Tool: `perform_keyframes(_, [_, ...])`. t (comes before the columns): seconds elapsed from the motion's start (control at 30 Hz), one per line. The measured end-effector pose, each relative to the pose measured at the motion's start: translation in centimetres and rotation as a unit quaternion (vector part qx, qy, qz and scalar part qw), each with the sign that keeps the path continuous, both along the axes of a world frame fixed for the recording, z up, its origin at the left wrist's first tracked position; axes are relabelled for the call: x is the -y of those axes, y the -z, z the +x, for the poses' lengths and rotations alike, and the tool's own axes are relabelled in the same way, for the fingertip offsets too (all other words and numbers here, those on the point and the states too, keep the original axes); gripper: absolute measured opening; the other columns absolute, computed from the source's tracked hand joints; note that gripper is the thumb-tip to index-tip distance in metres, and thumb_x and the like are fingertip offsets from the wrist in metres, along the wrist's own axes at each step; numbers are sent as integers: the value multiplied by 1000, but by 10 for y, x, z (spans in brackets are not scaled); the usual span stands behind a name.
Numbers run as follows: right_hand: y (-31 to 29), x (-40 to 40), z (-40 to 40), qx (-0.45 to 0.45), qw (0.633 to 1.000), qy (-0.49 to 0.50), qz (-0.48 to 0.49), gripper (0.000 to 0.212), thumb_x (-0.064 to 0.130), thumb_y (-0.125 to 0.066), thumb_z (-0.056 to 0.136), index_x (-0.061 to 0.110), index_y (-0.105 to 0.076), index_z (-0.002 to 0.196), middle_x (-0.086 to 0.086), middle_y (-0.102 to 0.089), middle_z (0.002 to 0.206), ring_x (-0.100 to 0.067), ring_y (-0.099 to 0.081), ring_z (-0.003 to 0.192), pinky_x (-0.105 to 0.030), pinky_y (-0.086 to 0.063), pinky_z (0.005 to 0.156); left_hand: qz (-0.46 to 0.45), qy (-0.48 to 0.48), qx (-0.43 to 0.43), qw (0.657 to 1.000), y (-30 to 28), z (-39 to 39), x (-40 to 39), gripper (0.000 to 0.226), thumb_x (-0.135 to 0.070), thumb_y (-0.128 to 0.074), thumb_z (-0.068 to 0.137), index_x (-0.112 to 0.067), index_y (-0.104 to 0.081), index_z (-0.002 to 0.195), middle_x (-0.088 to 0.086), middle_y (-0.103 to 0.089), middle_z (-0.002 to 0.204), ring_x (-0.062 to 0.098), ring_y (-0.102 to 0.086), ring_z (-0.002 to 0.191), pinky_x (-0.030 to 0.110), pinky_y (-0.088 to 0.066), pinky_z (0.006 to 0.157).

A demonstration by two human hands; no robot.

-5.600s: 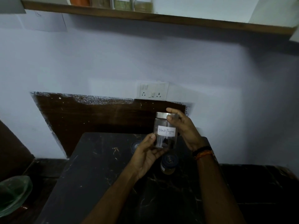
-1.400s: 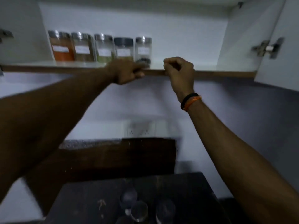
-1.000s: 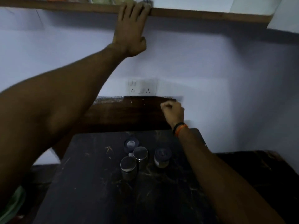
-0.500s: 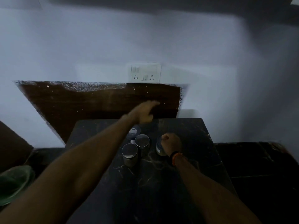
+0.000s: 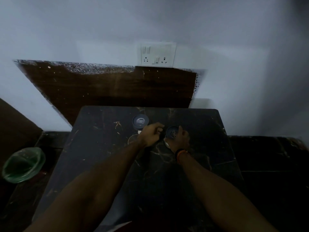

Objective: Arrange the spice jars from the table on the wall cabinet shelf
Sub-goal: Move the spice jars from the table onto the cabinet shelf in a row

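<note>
Both forearms reach fwd from the bottom edge over the dark marbled counter (image 5: pixel 103 144). R wrist wears a black and orange band (image 5: pixel 181 152).

Left hand (image 5: pixel 151 133) sits mid-counter, fingers curled down over the spot where silver-lidded jars stand — only a curved sliver of one silver lid (image 5: pixel 132 139) shows at its L side, so I cannot tell whether it's grasping a jar or just hovering clenched above.

Right hand (image 5: pixel 181 138) is just beside it, fingers wrapped round the side of a dark-lidded spice jar (image 5: pixel 172 133) standing upright on the counter; lid faces the camera, pale jar base peeks out below the hand.

A bit further back and to the L, a second dark-lidded jar (image 5: pixel 140 122) stands free, touched by neither hand, near the left hand's knuckles.

Off the counter's L edge, lower down — a green plastic-lined bin (image 5: pixel 23 164) on the dark floor.

Behind the counter, a brown wooden panel (image 5: pixel 108 87) leans along the pale wall, and above its top edge sits a white switch/socket plate (image 5: pixel 157 54). Wall cabinet shelf isn't in view.
</note>
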State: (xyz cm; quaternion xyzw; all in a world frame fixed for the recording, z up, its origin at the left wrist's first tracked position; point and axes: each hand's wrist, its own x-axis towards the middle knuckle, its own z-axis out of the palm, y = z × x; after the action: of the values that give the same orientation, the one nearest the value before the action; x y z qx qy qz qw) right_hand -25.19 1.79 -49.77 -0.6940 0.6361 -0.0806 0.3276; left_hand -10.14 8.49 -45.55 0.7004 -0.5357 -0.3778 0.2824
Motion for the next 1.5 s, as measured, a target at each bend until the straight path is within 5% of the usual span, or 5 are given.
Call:
perform_keyframes(0.5, [12, 4, -12, 155, 986, 52, 11, 114, 40, -90, 69, 27, -21, 159, -7, -36, 159, -30, -38, 145, -50, -37, 118, -57, -180, -259, 947, 7, -4, 5, 32, 11, -44, 94, -2, -62, 118, 18, -68, 115, 33, -64, 111, 40, -54, 97])
perform_keyframes(0.7, [-19, 0, -41, 270, 962, 26, 39, 113, 26, -93, 62, 39, -28, 153, -2, -49, 148, -24, -53, 129, -48, -50, 106, -106, -213, -295, 926, 5, -13, -5, 32, -4, -50, 96, -22, -69, 114, -2, -70, 118, 10, -64, 113, 36, -51, 100])
perform_keyframes(0.83, [-60, 5, -47, 367, 928, -34, 58, 96, 21, -90, 66, 38, -41, 146, 14, -56, 128, -17, -59, 118, -38, -57, 94, -106, -210, -384, 893, -7, -12, -16, 35, -5, -48, 97, -17, -65, 125, 1, -67, 129, 15, -61, 123, 41, -47, 108])
perform_keyframes(1.03, [-107, 0, -50, 517, 853, -21, 70, 74, 40, -77, 69, 19, -54, 136, -12, -61, 134, -32, -64, 116, -36, -56, 86, -79, -120, -545, 826, -45, -42, -37, 49, -24, -52, 97, -13, -47, 144, 16, -57, 141, 37, -54, 130, 58, -44, 107])
perform_keyframes(1.5, [-149, -19, -37, 576, 806, -37, 131, 81, 48, -74, 72, 11, -50, 141, -16, -61, 131, -30, -65, 111, -47, -53, 92, -135, -119, -641, 746, -85, -66, -67, 55, -17, -56, 93, -14, -44, 147, 25, -45, 148, 47, -41, 138, 66, -36, 109])
